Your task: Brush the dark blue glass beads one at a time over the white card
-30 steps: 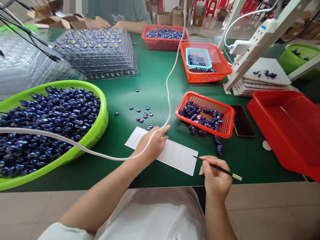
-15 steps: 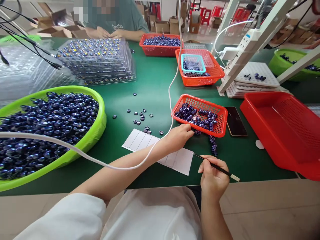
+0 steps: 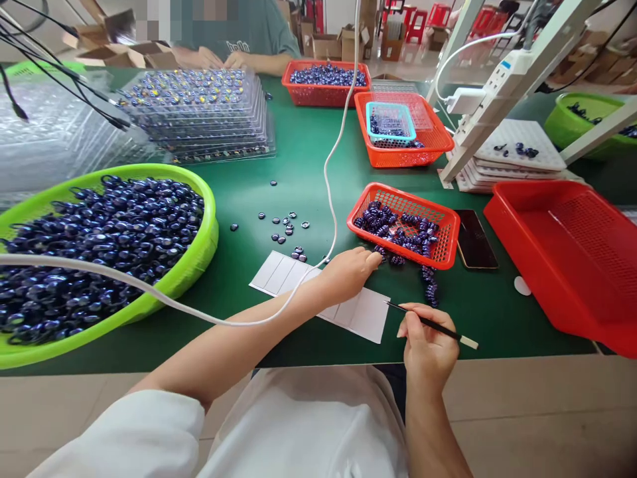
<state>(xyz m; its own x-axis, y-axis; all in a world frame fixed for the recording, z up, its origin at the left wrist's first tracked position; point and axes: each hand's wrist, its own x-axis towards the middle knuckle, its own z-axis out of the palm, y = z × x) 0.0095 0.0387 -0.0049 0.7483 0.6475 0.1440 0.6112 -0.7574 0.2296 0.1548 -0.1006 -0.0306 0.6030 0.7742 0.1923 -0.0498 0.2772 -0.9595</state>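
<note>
My left hand [image 3: 354, 272] reaches across the white ruled paper strip [image 3: 361, 318] to the near side of an orange-red mesh basket [image 3: 448, 249]. Its fingers are bent and closed beside some dark shiny pieces outside the basket; what they hold is hidden. Strings of dark purple-blue beadlike pieces [image 3: 377, 218] lie in the basket, and one string [image 3: 430, 287] hangs over its near rim onto the table. My right hand [image 3: 428, 342] grips a thin black stick with a pale end [image 3: 440, 327], its tip by the paper's right edge.
A green basket [image 3: 212, 222] heaped with dark looped pieces stands left. Loose dark pieces [image 3: 286, 222] lie mid-table. A white cable [image 3: 331, 179] crosses over my forearm. Right are a phone [image 3: 476, 240] and red tray [image 3: 562, 265]. A co-worker [image 3: 269, 40] sits opposite, behind stacked clear trays [image 3: 239, 133].
The view has shifted slightly. My left fingers have drawn back a little to the left along the basket's near side, and dark pieces now show beside them. My right hand keeps the stick almost still.
</note>
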